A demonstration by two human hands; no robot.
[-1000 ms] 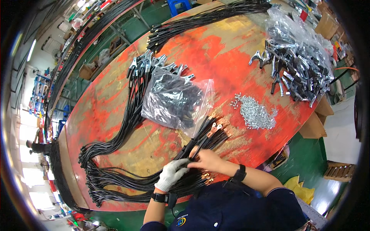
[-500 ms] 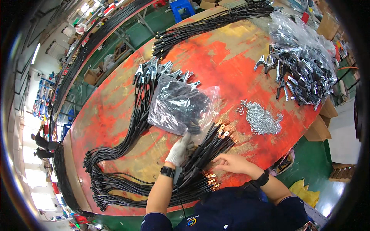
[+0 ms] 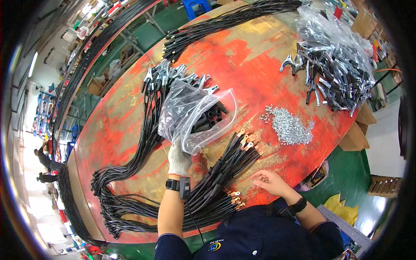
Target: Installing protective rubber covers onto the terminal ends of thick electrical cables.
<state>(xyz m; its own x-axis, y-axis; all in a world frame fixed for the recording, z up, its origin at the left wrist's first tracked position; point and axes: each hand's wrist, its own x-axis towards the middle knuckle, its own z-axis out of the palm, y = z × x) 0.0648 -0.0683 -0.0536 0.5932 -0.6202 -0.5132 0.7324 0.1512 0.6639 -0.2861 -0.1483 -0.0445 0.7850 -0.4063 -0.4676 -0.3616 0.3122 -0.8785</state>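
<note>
Plastic bag (image 3: 175, 113), see-through, mid-tabletop (image 3: 247, 58), mouth gaping toward the right; short black tubes (image 3: 211, 117) visible in it. Left hand (image 3: 179, 162), white glove, at the bag's near edge, touching the plastic; fingers partly covered by it, can't tell if they pinch. Right hand (image 3: 271, 182), bare, fingers loosely bent and apart, over the near side of the tabletop, right of the black cable bundle (image 3: 215, 178). Copper lugs (image 3: 248, 142) at the bundle's ends, pointing away from the person. Silver clamps (image 3: 162, 74) on cables just beyond the bag. Small silver metal parts (image 3: 289, 125) heaped right of the bag. Bigger clamp pile (image 3: 336, 84) at far right, more black cables (image 3: 225, 28) along the far edge. Tabletop red, paint worn.
</note>
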